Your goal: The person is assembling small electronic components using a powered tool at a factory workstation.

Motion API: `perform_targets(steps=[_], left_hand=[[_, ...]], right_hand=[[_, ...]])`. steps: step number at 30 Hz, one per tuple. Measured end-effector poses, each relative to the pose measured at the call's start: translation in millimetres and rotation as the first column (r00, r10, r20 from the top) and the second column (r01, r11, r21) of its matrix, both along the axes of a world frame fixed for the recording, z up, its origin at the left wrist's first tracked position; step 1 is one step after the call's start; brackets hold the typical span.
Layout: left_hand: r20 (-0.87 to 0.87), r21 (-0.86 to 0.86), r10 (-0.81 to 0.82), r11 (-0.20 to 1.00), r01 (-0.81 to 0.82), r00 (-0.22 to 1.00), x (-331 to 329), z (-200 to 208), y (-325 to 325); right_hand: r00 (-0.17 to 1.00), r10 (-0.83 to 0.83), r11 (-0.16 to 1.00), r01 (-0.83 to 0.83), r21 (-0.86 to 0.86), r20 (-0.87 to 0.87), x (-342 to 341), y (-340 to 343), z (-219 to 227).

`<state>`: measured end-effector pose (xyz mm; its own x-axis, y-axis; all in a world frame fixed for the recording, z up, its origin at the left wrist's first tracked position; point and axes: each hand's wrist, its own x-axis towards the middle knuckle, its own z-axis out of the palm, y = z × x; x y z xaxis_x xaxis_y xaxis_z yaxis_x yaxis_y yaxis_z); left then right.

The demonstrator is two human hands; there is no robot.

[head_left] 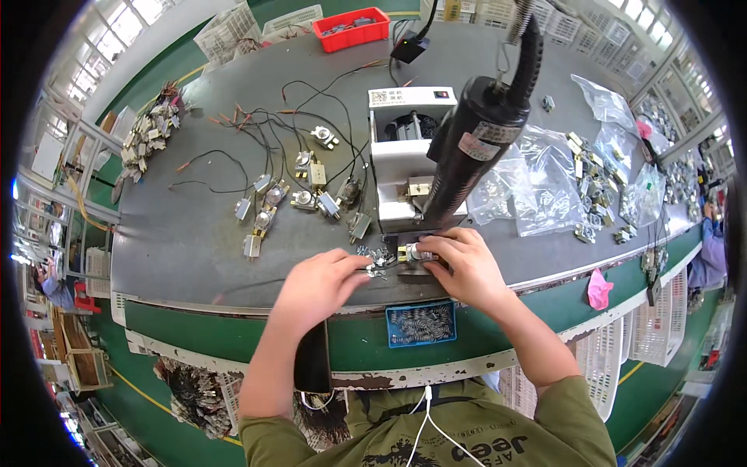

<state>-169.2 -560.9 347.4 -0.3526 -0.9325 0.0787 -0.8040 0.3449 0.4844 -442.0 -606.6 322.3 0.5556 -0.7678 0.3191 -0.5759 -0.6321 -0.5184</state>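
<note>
My left hand [315,286] rests at the table's front edge, its fingertips pinching a small metal piece from a little pile of shiny parts [377,255]. Beside it, my right hand [461,265] grips a small metal component [412,252] that sits on a dark fixture plate under the tip of a hanging black power screwdriver [475,140]. The two hands nearly touch. Directly behind the fixture stands a white box-shaped machine [405,148].
Wired metal assemblies [299,194] with black leads lie left of centre on the grey table [179,241]. Clear bags of parts [560,183] lie on the right. A blue tray of springs [420,323] sits on the front ledge. A red bin [352,28] stands at the back.
</note>
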Motion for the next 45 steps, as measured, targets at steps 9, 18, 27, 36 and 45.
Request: perform_targets(steps=[9, 18, 27, 36, 45], left_hand=[[0.060, -0.031, -0.071, 0.997, 0.073, 0.996, -9.5, -13.9, -19.9], [-0.156, -0.139, -0.164, 0.980, 0.143, 0.974, -49.2, -25.6, -24.5], [-0.185, -0.208, -0.164, 0.970, 0.125, 0.969, -60.2, -38.8, -27.2], [-0.243, -0.187, -0.110, 0.980, 0.065, 0.964, -62.9, -44.2, -23.6], [-0.258, -0.207, -0.118, 0.976, 0.065, 0.959, -64.2, -42.5, -26.5]], right_hand=[[0.997, -0.046, 0.995, 0.041, -0.091, -0.057, -1.6, 5.8, -0.5], [0.998, -0.038, 0.998, 0.036, 0.043, 0.047, -16.1, 9.5, 5.7], [0.697, -0.031, 0.994, 0.097, -0.051, 0.717, 24.7, -48.8, 104.5], [0.584, 0.003, 0.985, -0.142, 0.098, 0.812, 24.6, -27.4, 116.5], [0.389, -0.208, 0.909, -0.263, 0.324, 0.897, 21.5, -9.4, 129.5]])
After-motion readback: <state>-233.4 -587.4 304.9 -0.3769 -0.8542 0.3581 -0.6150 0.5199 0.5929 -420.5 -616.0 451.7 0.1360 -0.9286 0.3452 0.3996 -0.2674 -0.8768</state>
